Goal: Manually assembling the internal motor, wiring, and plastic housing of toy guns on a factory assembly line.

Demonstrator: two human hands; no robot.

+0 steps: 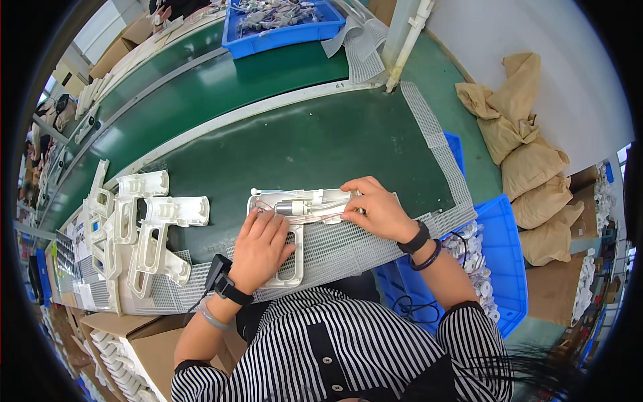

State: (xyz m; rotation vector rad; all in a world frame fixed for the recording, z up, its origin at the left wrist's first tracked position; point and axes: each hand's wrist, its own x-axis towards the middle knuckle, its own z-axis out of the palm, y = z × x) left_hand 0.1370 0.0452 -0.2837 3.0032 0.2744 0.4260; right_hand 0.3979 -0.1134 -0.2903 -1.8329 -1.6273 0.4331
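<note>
The white pistol-shaped housing half (301, 228) lies flat on the white mesh mat (375, 244) at the near edge of the green table (301, 141), directly in front of the person. Its barrel runs left to right; its grip points toward the near side. The left hand (260, 249) rests palm-down on the junction of barrel and grip, fingers spread, pressing rather than clasping. The right hand (376, 209) lies over the barrel's right end, fingers curled onto the small metal cylinder and wires (295, 208) seated inside. Both hands touch the housing; the right is nearer the internal parts. More empty housing halves (144, 231) lie well to the left. A blue bin (502, 254) stands at the near right.
</note>
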